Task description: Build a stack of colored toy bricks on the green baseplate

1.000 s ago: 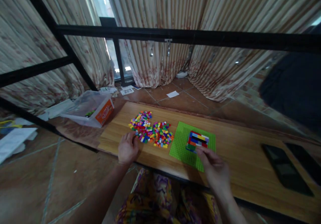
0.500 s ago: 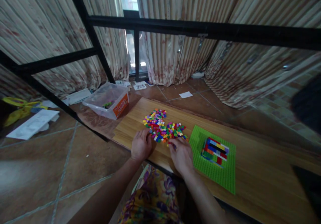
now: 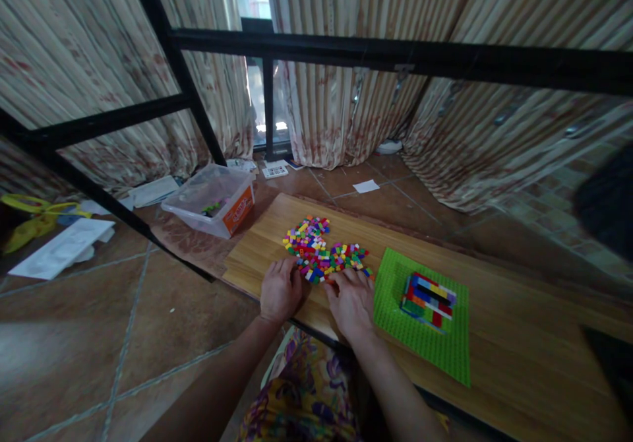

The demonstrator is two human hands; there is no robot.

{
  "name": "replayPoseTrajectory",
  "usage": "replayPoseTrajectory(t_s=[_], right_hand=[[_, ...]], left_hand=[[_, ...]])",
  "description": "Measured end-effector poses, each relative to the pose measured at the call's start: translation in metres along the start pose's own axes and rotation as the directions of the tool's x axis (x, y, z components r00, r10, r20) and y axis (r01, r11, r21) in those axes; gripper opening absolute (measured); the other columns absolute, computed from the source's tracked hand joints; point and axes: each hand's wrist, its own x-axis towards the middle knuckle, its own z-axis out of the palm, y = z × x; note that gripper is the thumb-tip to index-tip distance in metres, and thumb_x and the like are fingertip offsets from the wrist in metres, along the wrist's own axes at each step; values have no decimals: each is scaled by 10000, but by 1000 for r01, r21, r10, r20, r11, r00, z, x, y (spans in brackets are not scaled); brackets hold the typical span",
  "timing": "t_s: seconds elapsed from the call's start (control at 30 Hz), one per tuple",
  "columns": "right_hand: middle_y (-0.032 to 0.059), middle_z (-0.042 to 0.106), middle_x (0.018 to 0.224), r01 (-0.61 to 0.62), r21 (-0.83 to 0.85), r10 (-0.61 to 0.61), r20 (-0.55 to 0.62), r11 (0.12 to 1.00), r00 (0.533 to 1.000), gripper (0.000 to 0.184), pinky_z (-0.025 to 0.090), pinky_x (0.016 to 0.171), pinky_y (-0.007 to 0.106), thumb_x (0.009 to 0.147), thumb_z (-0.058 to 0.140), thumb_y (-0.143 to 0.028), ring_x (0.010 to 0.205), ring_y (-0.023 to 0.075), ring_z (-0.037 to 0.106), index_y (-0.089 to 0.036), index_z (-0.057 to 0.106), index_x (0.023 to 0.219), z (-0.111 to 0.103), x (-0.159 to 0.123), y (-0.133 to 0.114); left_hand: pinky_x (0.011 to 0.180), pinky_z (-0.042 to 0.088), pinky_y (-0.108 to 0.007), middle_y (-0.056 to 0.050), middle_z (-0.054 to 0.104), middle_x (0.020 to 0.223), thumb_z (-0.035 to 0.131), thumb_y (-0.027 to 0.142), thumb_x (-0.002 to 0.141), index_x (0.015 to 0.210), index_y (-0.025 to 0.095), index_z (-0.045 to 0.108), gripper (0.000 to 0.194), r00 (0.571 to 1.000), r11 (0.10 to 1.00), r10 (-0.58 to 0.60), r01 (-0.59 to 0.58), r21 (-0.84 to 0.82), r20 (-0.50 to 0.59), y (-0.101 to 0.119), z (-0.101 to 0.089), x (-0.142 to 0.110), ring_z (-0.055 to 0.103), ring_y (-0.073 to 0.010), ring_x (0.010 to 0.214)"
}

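A pile of small, many-coloured toy bricks [image 3: 316, 244] lies loose on a wooden table [image 3: 262, 231]. My left hand [image 3: 281, 290] rests at the pile's near left edge, its fingers curled with the thumb close to them. At the near right edge, my right hand [image 3: 351, 302] has its fingers bent down among the bricks. What either hand's fingertips hold, if anything, is too small or hidden to make out. Right of the pile lies a green studded baseplate [image 3: 425, 356], bearing a low block built of coloured bricks [image 3: 429, 300] with a dark slot on top.
A clear plastic box [image 3: 198, 214] with an orange label stands beyond the table's left end. A dark flat object [image 3: 606, 363] lies at the right. A black metal frame [image 3: 346, 49] crosses in front of curtains [image 3: 316, 119]. A paper sheet [image 3: 366, 186] lies on the tiled floor.
My right hand has left the brick-built block and moved left to the pile's near edge. My left hand stays beside the pile. The view has swung left.
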Motion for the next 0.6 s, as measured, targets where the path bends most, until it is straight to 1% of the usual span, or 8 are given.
replayPoseTrajectory(t_s=[0.07, 0.17, 0.27, 0.37, 0.47, 0.6], right_hand=[[52, 672, 935, 11, 33, -11, -22, 999, 1000, 103, 350, 829, 388, 872, 600, -247, 928, 248, 531, -244, 697, 907, -2, -8, 7], [52, 677, 978, 12, 97, -4, -87, 995, 996, 147, 367, 839, 372, 896, 561, -237, 927, 230, 539, -233, 698, 949, -6, -26, 18], [58, 681, 985, -13, 137, 34, -153, 991, 988, 195, 385, 838, 355, 932, 508, -241, 922, 214, 549, -220, 699, 966, -10, -46, 27], [66, 687, 958, -65, 126, 89, -193, 990, 977, 222, 395, 824, 347, 949, 478, -233, 902, 211, 552, -198, 698, 956, -15, -59, 36], [74, 689, 935, -136, 73, 149, -208, 988, 967, 227, 394, 807, 351, 944, 472, -220, 887, 221, 551, -192, 697, 949, -21, -58, 44], [99, 685, 965, -209, -39, 199, -188, 977, 962, 225, 389, 798, 372, 909, 496, -204, 908, 253, 546, -189, 683, 1034, -23, -42, 44]], left_hand=[[869, 490, -379, -66, 682, 1030, 497, 200, 887, 1116, 211, 588, 246, 1000, 1000, -3, 3, 8, -2, 0, 0, 0, 605, -243, 961], [881, 485, -379, -66, 683, 1023, 505, 205, 882, 1108, 212, 594, 243, 1000, 1000, 4, -4, 19, -10, -1, 1, -1, 602, -243, 967], [878, 483, -373, -66, 683, 1017, 505, 214, 883, 1093, 212, 601, 231, 1000, 1000, 18, -17, 21, -13, -2, 1, 0, 605, -240, 954], [862, 483, -365, -70, 684, 1000, 503, 225, 885, 1090, 206, 605, 230, 999, 999, 38, -38, 31, -17, -3, 1, 1, 611, -240, 939], [850, 484, -362, -77, 684, 993, 499, 244, 886, 1102, 198, 602, 243, 998, 998, 53, -52, 42, -27, -3, 0, 3, 614, -244, 936], [849, 480, -368, -86, 685, 979, 493, 260, 886, 1107, 191, 600, 256, 998, 997, 54, -53, 62, -18, -5, 1, 4, 616, -255, 950]])
